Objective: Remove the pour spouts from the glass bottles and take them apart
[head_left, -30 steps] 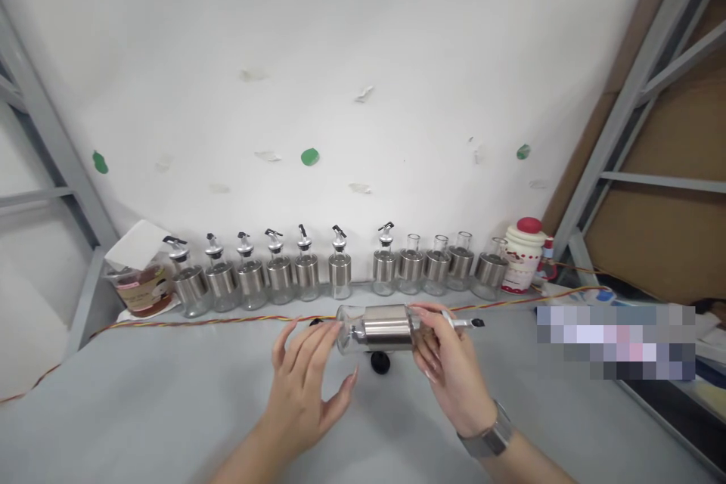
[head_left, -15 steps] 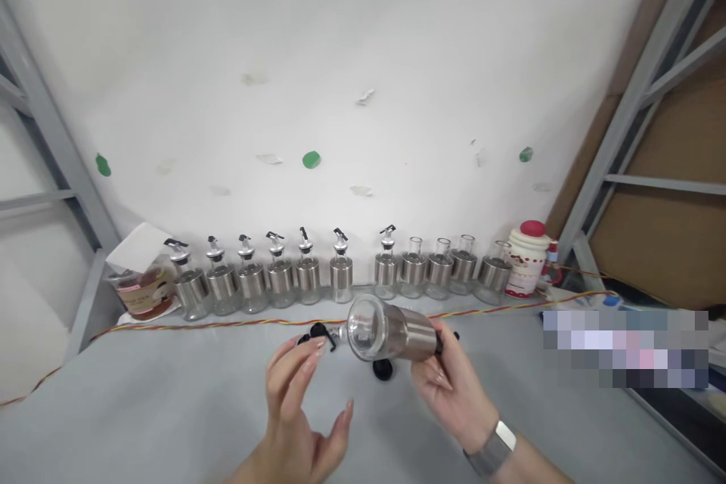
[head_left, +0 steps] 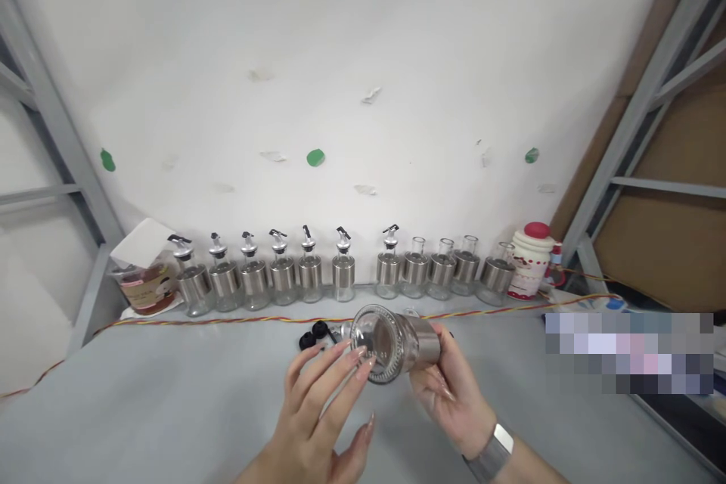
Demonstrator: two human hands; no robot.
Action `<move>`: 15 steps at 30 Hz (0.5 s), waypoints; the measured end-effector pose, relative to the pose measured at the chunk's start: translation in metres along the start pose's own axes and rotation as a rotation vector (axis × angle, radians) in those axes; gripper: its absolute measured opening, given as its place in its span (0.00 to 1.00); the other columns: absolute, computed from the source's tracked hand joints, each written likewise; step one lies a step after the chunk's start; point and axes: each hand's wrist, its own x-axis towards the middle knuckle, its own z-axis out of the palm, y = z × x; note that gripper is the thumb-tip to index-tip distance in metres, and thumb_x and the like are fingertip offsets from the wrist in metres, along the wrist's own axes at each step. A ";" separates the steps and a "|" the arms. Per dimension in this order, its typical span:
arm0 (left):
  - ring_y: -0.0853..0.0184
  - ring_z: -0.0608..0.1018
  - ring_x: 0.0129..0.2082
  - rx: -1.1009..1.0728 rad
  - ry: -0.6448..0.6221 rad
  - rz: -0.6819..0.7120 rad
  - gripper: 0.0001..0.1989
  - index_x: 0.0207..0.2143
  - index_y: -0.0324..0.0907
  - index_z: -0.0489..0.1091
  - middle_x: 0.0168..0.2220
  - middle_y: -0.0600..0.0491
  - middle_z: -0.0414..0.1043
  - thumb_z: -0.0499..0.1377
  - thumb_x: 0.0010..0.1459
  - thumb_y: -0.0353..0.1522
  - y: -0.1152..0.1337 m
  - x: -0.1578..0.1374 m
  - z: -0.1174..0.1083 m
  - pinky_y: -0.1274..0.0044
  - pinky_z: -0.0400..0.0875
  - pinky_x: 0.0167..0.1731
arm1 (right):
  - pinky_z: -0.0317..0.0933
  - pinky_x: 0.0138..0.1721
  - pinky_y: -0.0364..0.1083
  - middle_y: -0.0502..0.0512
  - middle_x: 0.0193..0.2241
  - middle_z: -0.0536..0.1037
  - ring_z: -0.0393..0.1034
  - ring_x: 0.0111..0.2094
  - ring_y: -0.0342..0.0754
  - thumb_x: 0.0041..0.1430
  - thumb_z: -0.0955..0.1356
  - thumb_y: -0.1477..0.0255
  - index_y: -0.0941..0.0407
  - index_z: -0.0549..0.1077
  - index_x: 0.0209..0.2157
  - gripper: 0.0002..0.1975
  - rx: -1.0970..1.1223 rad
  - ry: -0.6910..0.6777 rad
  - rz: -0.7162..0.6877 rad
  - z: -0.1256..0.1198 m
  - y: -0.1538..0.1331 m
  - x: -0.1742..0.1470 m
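Observation:
A glass oil bottle with a steel sleeve (head_left: 420, 344) is tilted on its side above the table, its round glass base turned towards me. My right hand (head_left: 454, 386) grips it from the right, and its neck end is hidden from view. In front of the base is my left hand (head_left: 323, 401), with fingers spread and nothing in them. Its fingertips overlap the rim of the base; I cannot tell if they touch. Behind the bottle, black caps (head_left: 314, 334) and part of a pourer lie on the table.
Along the wall stand several similar bottles with pourers (head_left: 282, 272) and several with bare necks (head_left: 441, 268). A red and yellow twisted wire (head_left: 238, 320) crosses in front of them. A plastic tub (head_left: 146, 291) sits at the left, a white jar with a red knob (head_left: 528, 265) at the right.
The bottle has turned so its base faces me more. My left hand has moved right and up to the base, fingers spreading. A black cap below the bottle is now covered.

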 end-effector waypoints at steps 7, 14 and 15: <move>0.53 0.65 0.48 -0.126 0.088 -0.028 0.30 0.49 0.37 0.56 0.47 0.43 0.54 0.57 0.41 0.21 0.000 -0.005 0.005 0.60 0.64 0.43 | 0.37 0.05 0.29 0.38 0.07 0.60 0.42 0.05 0.29 0.36 0.70 0.72 0.57 0.60 0.16 0.12 -0.006 -0.035 0.040 0.000 -0.001 -0.003; 0.54 0.65 0.48 -0.110 0.054 -0.042 0.29 0.49 0.37 0.56 0.47 0.42 0.55 0.56 0.42 0.21 0.001 -0.003 0.002 0.60 0.64 0.44 | 0.35 0.05 0.30 0.38 0.06 0.59 0.41 0.05 0.29 0.38 0.69 0.71 0.58 0.60 0.14 0.12 -0.005 -0.013 0.058 0.002 -0.001 -0.003; 0.54 0.65 0.48 -0.108 0.052 -0.047 0.29 0.49 0.37 0.55 0.47 0.43 0.55 0.56 0.42 0.21 0.001 -0.003 0.002 0.61 0.64 0.44 | 0.35 0.05 0.30 0.38 0.06 0.59 0.40 0.05 0.29 0.38 0.68 0.72 0.58 0.60 0.14 0.12 -0.009 -0.013 0.051 0.002 -0.001 -0.003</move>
